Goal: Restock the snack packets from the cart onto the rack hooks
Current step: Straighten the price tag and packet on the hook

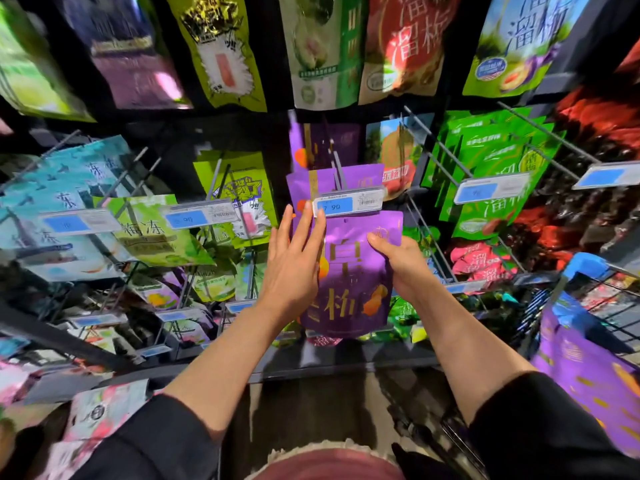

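Far left of the rack, pale teal glossy snack pouches (65, 188) hang stacked on wire hooks, with a light green pouch (152, 233) tilted just beside them. Next hook over holds lime-green foil pouches (239, 192) behind a blue-and-white price tag (201, 216). Loads more small packets are crammed on the lower hooks, so there's not much free room down there.

In the middle, the left hand (294, 261) lies flat, fingers straight and close together, pressing on the left edge of a shiny purple snack pouch with gold lettering (353, 275). That pouch sits right under the centre price label strip (349, 202), in front of matching purple pouches on the metal hook (336, 168). The right hand (401, 265) grips the pouch's right edge, thumb on the front near the top corner, fingers curled behind.

Right of that, bright green pouches (491, 164) fill a long hook. At the far right edge, the wire cart with blue corner trim (588, 265) holds more purple packets (585, 372), close by the right forearm.
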`<state>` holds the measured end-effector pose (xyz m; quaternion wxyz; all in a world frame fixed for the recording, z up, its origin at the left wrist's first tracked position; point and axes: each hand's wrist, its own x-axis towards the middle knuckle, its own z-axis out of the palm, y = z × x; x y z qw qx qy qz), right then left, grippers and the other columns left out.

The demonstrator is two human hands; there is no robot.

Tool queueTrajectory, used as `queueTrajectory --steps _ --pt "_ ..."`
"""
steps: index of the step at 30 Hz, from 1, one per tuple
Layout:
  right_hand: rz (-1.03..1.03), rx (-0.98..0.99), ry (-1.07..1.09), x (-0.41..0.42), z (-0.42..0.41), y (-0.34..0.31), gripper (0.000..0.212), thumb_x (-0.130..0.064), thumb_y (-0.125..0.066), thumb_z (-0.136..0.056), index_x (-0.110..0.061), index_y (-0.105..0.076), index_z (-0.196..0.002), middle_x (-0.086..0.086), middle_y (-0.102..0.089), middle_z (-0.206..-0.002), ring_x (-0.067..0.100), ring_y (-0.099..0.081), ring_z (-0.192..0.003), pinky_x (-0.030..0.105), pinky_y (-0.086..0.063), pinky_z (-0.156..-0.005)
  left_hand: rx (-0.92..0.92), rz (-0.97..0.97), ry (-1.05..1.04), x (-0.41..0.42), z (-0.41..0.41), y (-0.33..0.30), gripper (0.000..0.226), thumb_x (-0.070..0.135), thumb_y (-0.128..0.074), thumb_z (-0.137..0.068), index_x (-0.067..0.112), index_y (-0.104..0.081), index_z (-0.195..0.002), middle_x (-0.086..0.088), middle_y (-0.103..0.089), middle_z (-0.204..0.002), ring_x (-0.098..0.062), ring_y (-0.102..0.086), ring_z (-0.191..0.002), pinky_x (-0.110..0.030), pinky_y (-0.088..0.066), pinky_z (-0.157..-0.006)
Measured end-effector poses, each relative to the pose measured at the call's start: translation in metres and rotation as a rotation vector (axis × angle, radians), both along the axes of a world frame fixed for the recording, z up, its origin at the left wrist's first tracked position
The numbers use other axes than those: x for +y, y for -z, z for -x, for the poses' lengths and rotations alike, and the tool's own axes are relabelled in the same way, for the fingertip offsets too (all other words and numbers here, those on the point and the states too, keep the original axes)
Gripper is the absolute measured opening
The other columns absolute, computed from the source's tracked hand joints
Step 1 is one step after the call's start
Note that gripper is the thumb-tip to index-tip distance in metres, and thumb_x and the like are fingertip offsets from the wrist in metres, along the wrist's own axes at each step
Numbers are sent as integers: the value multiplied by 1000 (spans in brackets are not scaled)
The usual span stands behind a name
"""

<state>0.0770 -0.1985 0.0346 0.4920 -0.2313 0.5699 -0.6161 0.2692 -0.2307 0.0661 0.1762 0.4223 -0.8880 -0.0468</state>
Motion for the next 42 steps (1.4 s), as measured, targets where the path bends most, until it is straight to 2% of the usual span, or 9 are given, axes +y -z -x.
queueTrajectory --steps 5,13,16,21,26,30,36,39,42 --pt "53 15 46 -13 4 -6 12 -6 -63 -89 -1 -68 -98 8 -73 -84 21 -70 -75 35 -58 -74 -20 -19 11 0 2 -7 78 10 -53 -88 17 -11 -153 -8 1 -161 -34 12 -147 -58 -6 -117" --pt "49 33 -2 -18 11 -6 14 -8 -64 -89 -1 -68 -101 16 -72 -97 28 -69 -84 42 -57 -79 -9 -29 -3 -1 5 -4 80 10 -53 -90 21 -3 -152 -7 2 -161 -30 13 -147 -57 -5 -117" --pt "97 8 7 -20 11 -9 11 -5 -63 -89 -6 -69 -98 6 -74 -87 21 -71 -78 33 -58 -70 8 -25 0 0 5 -5 82 8 -54 -89 22 -3 -152 -6 2 -161 -30 12 -147 -56 -5 -118" --pt "87 45 6 -20 10 -13 10 -1 -61 -90 -4 -68 -95 3 -72 -78 14 -70 -67 28 -58 -62 36 -26 7 3 4 -6 83 6 -54 -89 23 -3 -151 -5 2 -161 -28 13 -147 -54 -4 -119" --pt "58 47 -3 -21 12 -8 10 -2 -62 -89 -8 -68 -86 -2 -73 -70 13 -69 -64 28 -57 -60 39 -29 -7 5 7 -6 83 5 -54 -89 22 -3 -152 -5 2 -161 -27 14 -147 -55 -5 -118" --pt "56 51 -13 -28 10 -7 12 0 -61 -89 -9 -69 -86 0 -72 -73 13 -69 -64 30 -59 -63 68 -26 -4 6 6 -5 84 0 -56 -87 20 -8 -153 -5 -2 -161 -28 10 -148 -55 -7 -118" --pt "-25 90 20 -36 10 2 14 -1 -63 -88 -10 -67 -78 8 -67 -77 19 -64 -65 41 -54 -74 65 2 7 4 3 -3 88 -6 -59 -82 19 -14 -153 -8 -7 -161 -30 6 -148 -56 -12 -117" --pt "-30 105 32 -39 11 3 17 -1 -63 -88 -12 -66 -75 5 -67 -73 15 -63 -61 40 -53 -73 56 8 -2 5 4 -2 89 -6 -60 -81 18 -13 -153 -7 -5 -161 -29 8 -148 -55 -11 -118" --pt "14 57 -4 -31 13 5 11 -2 -64 -88 -10 -69 -82 1 -72 -71 15 -67 -63 35 -55 -71 55 20 5 7 4 -3 87 -5 -59 -82 18 -13 -153 -8 -3 -161 -29 8 -148 -54 -10 -118"
